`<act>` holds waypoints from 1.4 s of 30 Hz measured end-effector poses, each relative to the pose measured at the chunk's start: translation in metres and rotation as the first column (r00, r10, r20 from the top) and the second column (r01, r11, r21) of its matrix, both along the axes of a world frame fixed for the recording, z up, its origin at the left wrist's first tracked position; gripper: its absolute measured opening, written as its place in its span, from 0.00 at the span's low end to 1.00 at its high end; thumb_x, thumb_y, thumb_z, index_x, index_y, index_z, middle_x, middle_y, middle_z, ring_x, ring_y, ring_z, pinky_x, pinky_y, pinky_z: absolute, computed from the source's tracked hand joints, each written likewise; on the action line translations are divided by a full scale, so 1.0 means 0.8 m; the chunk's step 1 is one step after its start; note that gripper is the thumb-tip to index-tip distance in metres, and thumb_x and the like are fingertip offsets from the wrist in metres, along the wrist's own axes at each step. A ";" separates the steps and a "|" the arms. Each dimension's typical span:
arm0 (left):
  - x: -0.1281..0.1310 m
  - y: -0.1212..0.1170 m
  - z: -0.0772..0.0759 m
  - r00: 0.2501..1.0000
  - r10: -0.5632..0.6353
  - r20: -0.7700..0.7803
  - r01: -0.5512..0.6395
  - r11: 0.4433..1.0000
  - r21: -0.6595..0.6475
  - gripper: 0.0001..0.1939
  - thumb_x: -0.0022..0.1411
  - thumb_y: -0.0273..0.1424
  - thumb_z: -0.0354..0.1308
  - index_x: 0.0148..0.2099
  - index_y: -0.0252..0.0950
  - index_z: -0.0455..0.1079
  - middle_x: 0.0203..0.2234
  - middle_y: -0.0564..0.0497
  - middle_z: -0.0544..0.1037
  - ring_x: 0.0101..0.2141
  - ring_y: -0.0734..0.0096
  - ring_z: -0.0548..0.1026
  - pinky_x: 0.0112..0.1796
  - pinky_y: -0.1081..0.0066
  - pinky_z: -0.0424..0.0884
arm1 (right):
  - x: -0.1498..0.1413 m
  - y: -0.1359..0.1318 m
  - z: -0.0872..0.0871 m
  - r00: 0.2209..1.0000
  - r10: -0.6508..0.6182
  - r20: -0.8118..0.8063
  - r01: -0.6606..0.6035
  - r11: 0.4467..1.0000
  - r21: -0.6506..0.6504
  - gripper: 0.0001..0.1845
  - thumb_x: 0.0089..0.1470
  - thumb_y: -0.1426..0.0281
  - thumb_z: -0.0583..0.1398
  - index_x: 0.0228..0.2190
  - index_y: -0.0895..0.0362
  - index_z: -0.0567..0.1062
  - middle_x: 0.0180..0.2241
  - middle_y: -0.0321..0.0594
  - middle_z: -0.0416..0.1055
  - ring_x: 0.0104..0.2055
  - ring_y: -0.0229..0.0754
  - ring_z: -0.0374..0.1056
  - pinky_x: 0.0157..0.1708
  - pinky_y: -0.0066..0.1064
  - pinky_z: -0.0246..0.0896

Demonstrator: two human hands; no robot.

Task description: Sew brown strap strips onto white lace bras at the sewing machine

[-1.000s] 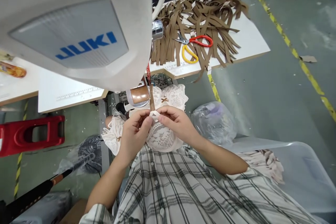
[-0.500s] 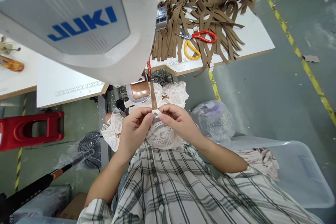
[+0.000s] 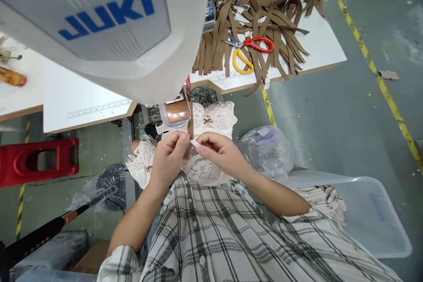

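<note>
My left hand (image 3: 169, 158) is closed in a pinch at the near end of a brown strap (image 3: 191, 125), where a small white strip (image 3: 194, 143) comes out. The other end of that strip sits between the thumb and fingers of my right hand (image 3: 223, 153), also closed. Away from my hands, the strap runs up beside the sewing machine's rounded arm (image 3: 176, 112). Under and around my hands lie white lace bras (image 3: 218, 116) with small brown bows; one lace cup (image 3: 201, 169) shows below my fingers. My fingers hide the exact join of strap and strip.
The sewing machine head (image 3: 139, 66) looms at upper left. Many brown straps (image 3: 277, 17) and red-and-yellow-handled scissors (image 3: 246, 50) lie on the white table (image 3: 327, 48). A clear bin (image 3: 373, 211) with folded fabric and a plastic bag (image 3: 266, 152) are at right, a red stool (image 3: 39, 161) at left.
The white strip, folded in a small loop before, now stretches narrow and straight between my hands. My left thumb has turned more upright. The view has shifted slightly.
</note>
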State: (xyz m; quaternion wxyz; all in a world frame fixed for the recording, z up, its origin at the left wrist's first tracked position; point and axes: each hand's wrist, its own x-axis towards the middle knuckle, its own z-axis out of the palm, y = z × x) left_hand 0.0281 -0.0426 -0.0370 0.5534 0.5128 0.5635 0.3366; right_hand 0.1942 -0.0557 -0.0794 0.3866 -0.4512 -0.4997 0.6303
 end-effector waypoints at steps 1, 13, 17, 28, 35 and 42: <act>0.001 0.000 0.000 1.000 -0.001 0.002 0.001 1.000 -0.006 0.19 0.71 0.37 0.51 0.26 0.37 0.63 0.17 0.56 0.66 0.21 0.77 0.64 0.27 0.74 0.64 | 0.000 0.000 -0.001 1.000 0.000 -0.014 0.000 1.000 -0.007 0.12 0.59 0.58 0.62 0.33 0.54 0.75 0.28 0.35 0.68 0.27 0.35 0.59 0.27 0.29 0.55; -0.001 -0.003 -0.002 0.998 -0.045 -0.036 0.046 0.998 0.034 0.18 0.68 0.38 0.55 0.26 0.37 0.66 0.14 0.57 0.67 0.17 0.78 0.63 0.21 0.76 0.61 | 0.003 0.011 -0.008 0.977 0.128 -0.171 -0.133 0.991 -0.016 0.21 0.55 0.51 0.63 0.43 0.53 0.73 0.35 0.37 0.70 0.33 0.37 0.65 0.33 0.30 0.65; 0.005 -0.004 0.008 0.998 -0.059 -0.024 0.060 0.998 0.017 0.19 0.68 0.39 0.54 0.26 0.37 0.67 0.15 0.57 0.66 0.16 0.78 0.62 0.19 0.75 0.60 | 0.005 0.020 -0.003 0.974 0.209 -0.091 -0.202 0.976 0.081 0.19 0.61 0.52 0.58 0.41 0.53 0.78 0.35 0.40 0.72 0.40 0.43 0.69 0.44 0.38 0.68; -0.045 0.005 0.011 0.991 -0.103 -0.084 0.112 0.988 0.108 0.14 0.67 0.40 0.57 0.34 0.35 0.73 0.22 0.54 0.71 0.23 0.76 0.66 0.24 0.76 0.62 | -0.005 0.079 0.038 0.991 -0.111 -0.070 0.119 0.985 0.123 0.11 0.56 0.60 0.64 0.38 0.53 0.75 0.27 0.33 0.68 0.27 0.36 0.64 0.27 0.30 0.60; -0.045 0.027 0.014 0.906 0.111 -0.408 0.088 0.894 0.440 0.11 0.69 0.32 0.55 0.48 0.41 0.77 0.38 0.50 0.83 0.33 0.72 0.77 0.34 0.75 0.70 | -0.028 0.144 0.026 0.966 -0.219 0.138 0.158 0.922 0.354 0.08 0.57 0.64 0.61 0.29 0.55 0.71 0.29 0.36 0.68 0.33 0.39 0.64 0.35 0.33 0.62; -0.039 0.029 0.007 0.609 0.418 -0.674 0.247 0.708 0.662 0.14 0.68 0.27 0.53 0.50 0.38 0.78 0.45 0.41 0.79 0.46 0.56 0.74 0.49 0.58 0.66 | -0.034 0.178 0.023 0.967 -0.193 0.167 0.089 0.868 0.488 0.09 0.54 0.65 0.62 0.27 0.56 0.70 0.44 0.43 0.67 0.43 0.43 0.63 0.43 0.36 0.65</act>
